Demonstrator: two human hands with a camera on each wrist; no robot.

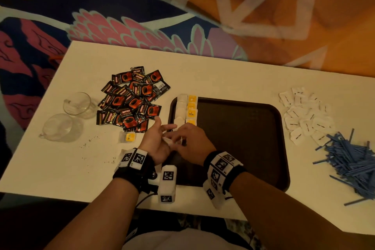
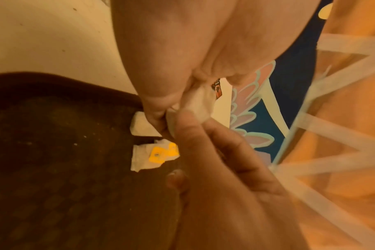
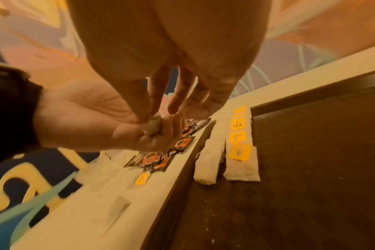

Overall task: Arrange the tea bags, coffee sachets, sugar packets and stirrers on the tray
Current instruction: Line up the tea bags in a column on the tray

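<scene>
Both hands meet over the tray's (image 1: 239,140) near-left corner, at about 7 o'clock on it. The left hand (image 1: 156,144) lies palm up with fingers loosely spread, a small crumpled white tea bag (image 3: 152,124) resting in the palm; the right hand (image 1: 190,144) comes down from above and pinches that bag between thumb and fingertips. The bag looks soft, pale and bunched, and its tag cannot be seen. On the dark brown tray, along its 9 o'clock edge, lie two rows of tea bags (image 1: 186,108): white pouches with yellow tags, one reading TEA. About four tags show in the head view; the exact number of bags cannot be told. One more tagged bag (image 1: 127,137) lies alone on the white table (image 1: 60,164), at 9 o'clock from the hands. A heap of black and red coffee sachets (image 1: 133,98), too overlapped to count, sits at 10 o'clock from the tray. Two clear glass cups (image 1: 69,115) stand further left. A loose pile of white sugar packets (image 1: 306,113) lies at 3 o'clock from the tray, and a heap of blue stirrers (image 1: 353,162) at 4 o'clock, too many to count.
</scene>
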